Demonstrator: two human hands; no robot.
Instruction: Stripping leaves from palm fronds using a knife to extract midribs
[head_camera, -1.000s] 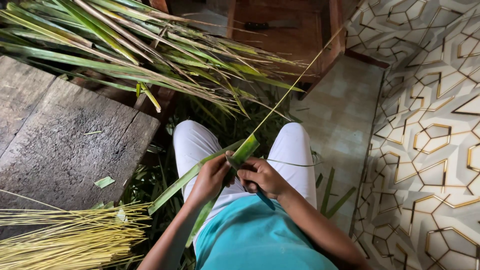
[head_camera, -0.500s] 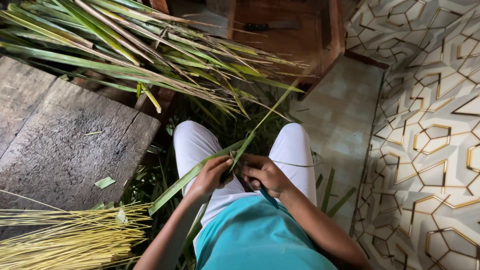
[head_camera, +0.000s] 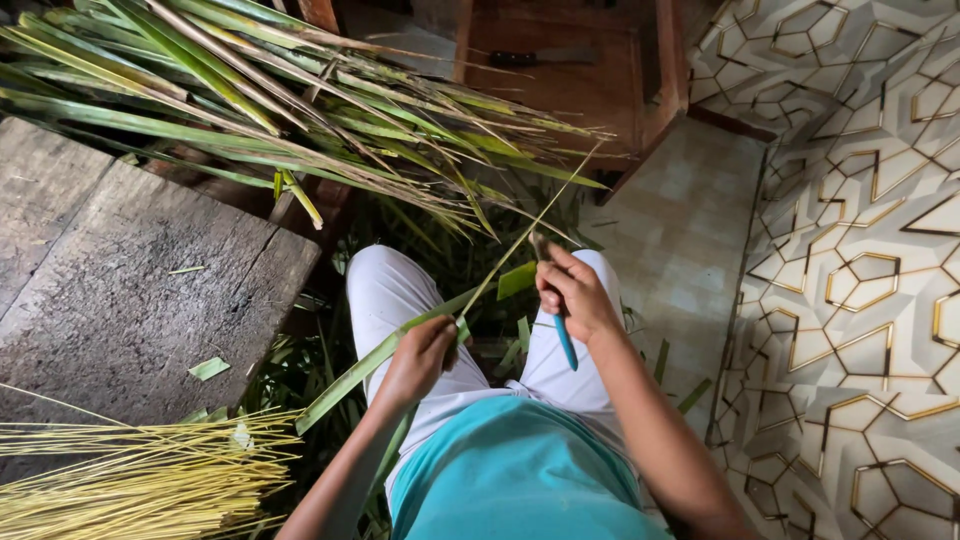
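I sit with white trousers and a teal shirt, hands over my lap. My left hand (head_camera: 425, 352) pinches a long green palm leaf strip (head_camera: 375, 358) that runs down to the lower left. My right hand (head_camera: 575, 292) is shut on a small knife with a blue handle (head_camera: 566, 343), its blade pointing up by my fingers. A thin pale midrib (head_camera: 530, 228) rises from my left hand toward the upper right, passing just left of the knife. A loose green leaf piece (head_camera: 516, 279) hangs between the two hands.
A big heap of green palm fronds (head_camera: 270, 95) lies across the top left. A bundle of stripped yellow midribs (head_camera: 120, 475) rests at the lower left beside weathered wooden planks (head_camera: 130, 290). Leaf scraps litter the floor by my legs. A patterned wall (head_camera: 860, 250) stands on the right.
My hands have moved apart. The right hand with the knife has travelled up and right along the leaf, peeling green blade from the midrib; the left hand stays lower, holding the strip.
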